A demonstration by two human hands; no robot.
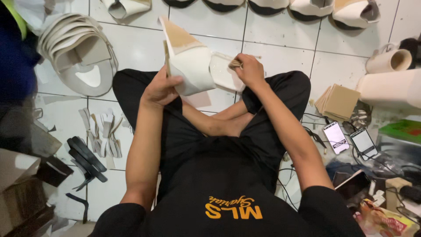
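Two hands are on one piece: your left hand [160,87] grips a cream shoe upper [193,70] by its near-left side, fingers curled shut around it, holding it up over your crossed legs, above the tiled floor [280,57]. Its tan lining points up and to the far side. Your right hand [251,70] is closed on a small brush [236,63], pinched in the fingers, its tip touching the flat white flap at the right of the upper.

By the look of it you are mid-way through coating that flap, probably with glue. A next stroke would call for a steady left grip and an even pass along the flap's edge, with the brush kept off the cream outer face.

Around you: a row of shoes [307,6] runs along the far edge. A stack of curved cream pieces [74,48] lies far left. Small cut strips [103,134] and black straps [85,158] sit on the floor to your left. On the right, a square stack of tan card [340,102] sits just by your knee, cream rolls [388,85] lie beyond it, and two phones [348,139] lie side by side with lit screens. A green flat package [403,129] lies at the right edge, and a crumpled red-and-yellow wrapper [386,221] lies near right; its print is too small to make out.
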